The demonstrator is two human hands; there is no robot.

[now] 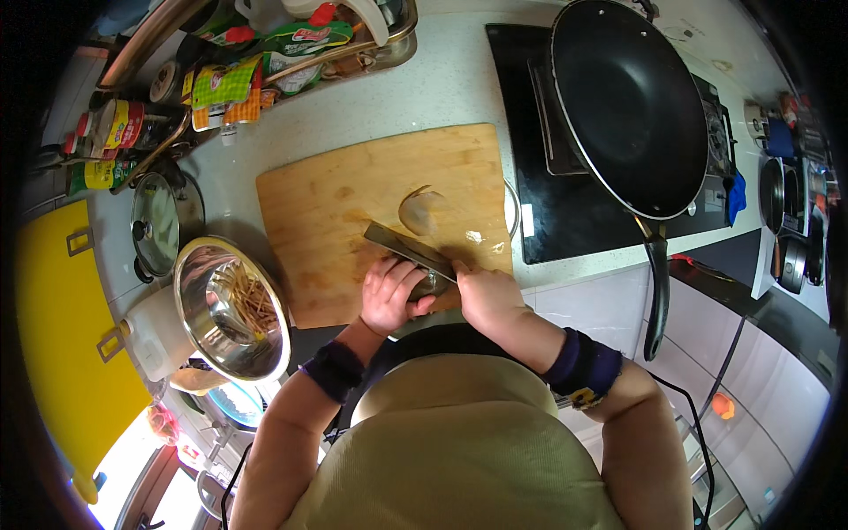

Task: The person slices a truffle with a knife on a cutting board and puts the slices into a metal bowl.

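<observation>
A wooden cutting board (pixel 318 199) lies before me. My right hand (pixel 491 298) grips the handle end of a cleaver (pixel 405 246), whose blade slants up and left over the board's near part. My left hand (pixel 392 295) is just below the blade, its fingers bent against a dark, rounded piece of food (pixel 430 285) that is partly hidden by blade and fingers; its kind I cannot tell. Farther up the board is a thin, translucent brownish slice (pixel 423 211) with a dark rim. Small wet, shiny spots show near the board's right edge.
At the left stand a steel bowl (pixel 281 331) holding thin brownish strips, a glass-lidded pot (pixel 159 222) and a white plastic jug (pixel 156 331). A large black wok (pixel 629 106) rests on the black cooktop (pixel 563 232) at right, its handle jutting towards me. Seasoning packets (pixel 225 86) and bottles fill a rack at upper left.
</observation>
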